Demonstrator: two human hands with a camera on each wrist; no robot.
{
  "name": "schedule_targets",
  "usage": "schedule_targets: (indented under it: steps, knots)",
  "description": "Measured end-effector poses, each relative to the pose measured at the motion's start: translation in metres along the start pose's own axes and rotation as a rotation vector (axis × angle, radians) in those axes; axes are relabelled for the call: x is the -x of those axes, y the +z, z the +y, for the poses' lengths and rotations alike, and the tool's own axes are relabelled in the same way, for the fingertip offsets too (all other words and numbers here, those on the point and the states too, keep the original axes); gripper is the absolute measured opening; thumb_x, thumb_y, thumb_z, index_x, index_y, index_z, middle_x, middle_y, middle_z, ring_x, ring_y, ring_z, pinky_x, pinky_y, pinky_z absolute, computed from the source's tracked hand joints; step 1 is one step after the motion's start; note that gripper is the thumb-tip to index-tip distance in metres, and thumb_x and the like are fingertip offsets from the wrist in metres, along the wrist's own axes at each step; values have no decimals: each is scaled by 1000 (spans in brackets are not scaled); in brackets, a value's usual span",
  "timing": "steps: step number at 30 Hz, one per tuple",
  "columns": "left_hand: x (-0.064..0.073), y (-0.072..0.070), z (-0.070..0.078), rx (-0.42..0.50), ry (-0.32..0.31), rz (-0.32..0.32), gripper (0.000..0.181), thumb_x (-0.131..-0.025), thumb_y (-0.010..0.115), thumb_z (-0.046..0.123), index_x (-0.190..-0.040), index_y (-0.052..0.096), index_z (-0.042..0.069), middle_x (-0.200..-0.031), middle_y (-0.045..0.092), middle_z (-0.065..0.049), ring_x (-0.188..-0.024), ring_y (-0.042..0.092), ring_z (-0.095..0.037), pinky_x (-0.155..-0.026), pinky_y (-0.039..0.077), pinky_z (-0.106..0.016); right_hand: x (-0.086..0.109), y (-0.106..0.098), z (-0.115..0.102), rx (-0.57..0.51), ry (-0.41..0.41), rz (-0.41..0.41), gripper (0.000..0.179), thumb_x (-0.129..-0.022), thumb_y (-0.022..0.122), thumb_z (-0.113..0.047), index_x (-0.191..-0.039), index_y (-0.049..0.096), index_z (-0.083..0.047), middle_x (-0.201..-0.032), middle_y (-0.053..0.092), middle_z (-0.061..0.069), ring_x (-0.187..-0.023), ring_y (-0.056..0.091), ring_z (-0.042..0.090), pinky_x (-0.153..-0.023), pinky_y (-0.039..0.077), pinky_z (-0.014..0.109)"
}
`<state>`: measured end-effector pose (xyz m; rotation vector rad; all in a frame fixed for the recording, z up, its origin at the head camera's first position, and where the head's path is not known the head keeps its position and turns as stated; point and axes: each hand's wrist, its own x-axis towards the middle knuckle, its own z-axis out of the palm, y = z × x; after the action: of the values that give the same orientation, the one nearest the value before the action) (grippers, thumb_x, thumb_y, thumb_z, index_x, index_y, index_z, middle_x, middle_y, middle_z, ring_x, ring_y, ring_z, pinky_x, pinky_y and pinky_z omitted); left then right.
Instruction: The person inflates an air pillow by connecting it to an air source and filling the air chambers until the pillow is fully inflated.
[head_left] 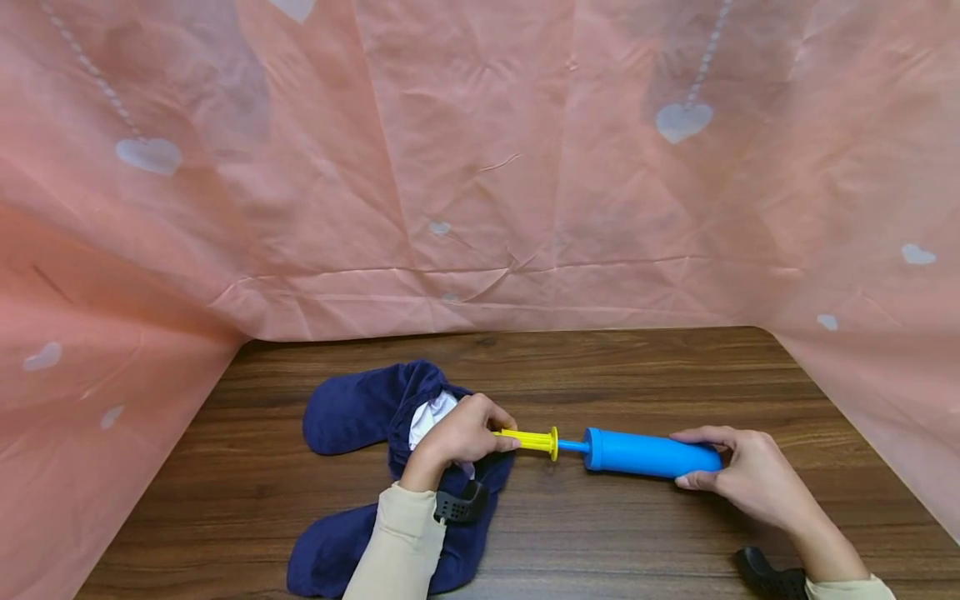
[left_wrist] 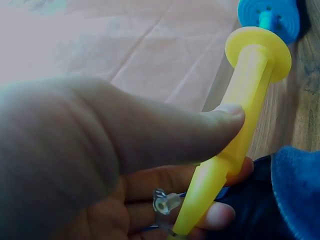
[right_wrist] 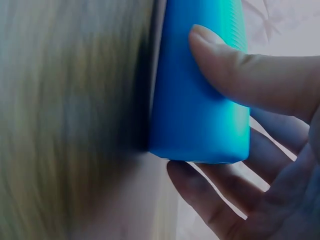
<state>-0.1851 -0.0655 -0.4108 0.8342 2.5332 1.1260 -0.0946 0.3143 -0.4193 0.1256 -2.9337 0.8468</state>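
A blue hand air pump (head_left: 645,453) with a yellow nozzle (head_left: 531,439) lies lengthwise between my hands, a short blue rod showing between nozzle and barrel. My left hand (head_left: 467,429) pinches the nozzle with the thumb on top and fingers underneath. In the left wrist view, a small clear valve (left_wrist: 170,201) sits beside the nozzle's tapered tip, close to my fingers. Thumb and fingers of my right hand (head_left: 753,475) grip the barrel near its far end. Under my left hand spreads a navy plush U-shaped pillow (head_left: 352,412), with white material (head_left: 429,419) showing at its opening.
The dark wood table (head_left: 600,375) carries everything. Pink cloth with pale hearts (head_left: 510,167) hangs behind it and along both sides. A black wrist mount (head_left: 461,504) is strapped to my left wrist, another black one (head_left: 768,575) to my right.
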Motion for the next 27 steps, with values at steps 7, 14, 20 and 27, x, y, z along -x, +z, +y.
schedule_targets:
  steps: [7, 14, 20, 27]
  knots:
    - [-1, 2, 0, 27, 3, -1, 5, -91, 83, 7, -87, 82, 4, -71, 61, 7, -64, 48, -6, -61, 38, -19, 0, 14, -17, -57, -21, -7, 51, -76, 98, -33, -123, 82, -21, -115, 81, 9, -77, 56, 7, -66, 44, 25]
    - [0, 4, 1, 31, -4, -3, 6, -91, 84, 8, -86, 83, 6, -71, 62, 8, -64, 49, -6, -61, 40, -19, 0, 13, -14, -76, -20, -46, 53, -79, 96, -35, -128, 80, -22, -122, 79, 12, -81, 62, 4, -67, 49, 24]
    - [0, 3, 1, 50, -8, 9, 4, -90, 85, 7, -87, 83, 5, -71, 64, 6, -66, 50, -6, -61, 39, -19, -1, -7, 11, -26, 5, -43, 55, -78, 97, -36, -127, 80, -19, -123, 79, 17, -87, 69, 3, -69, 53, 24]
    - [2, 3, -2, 45, -23, 1, 4, -91, 85, 10, -90, 83, 7, -74, 66, 6, -68, 51, -6, -63, 41, -19, 4, -37, 51, 39, 99, -70, 61, -79, 96, -38, -132, 77, -13, -126, 76, 26, -100, 76, 33, -69, 52, 24]
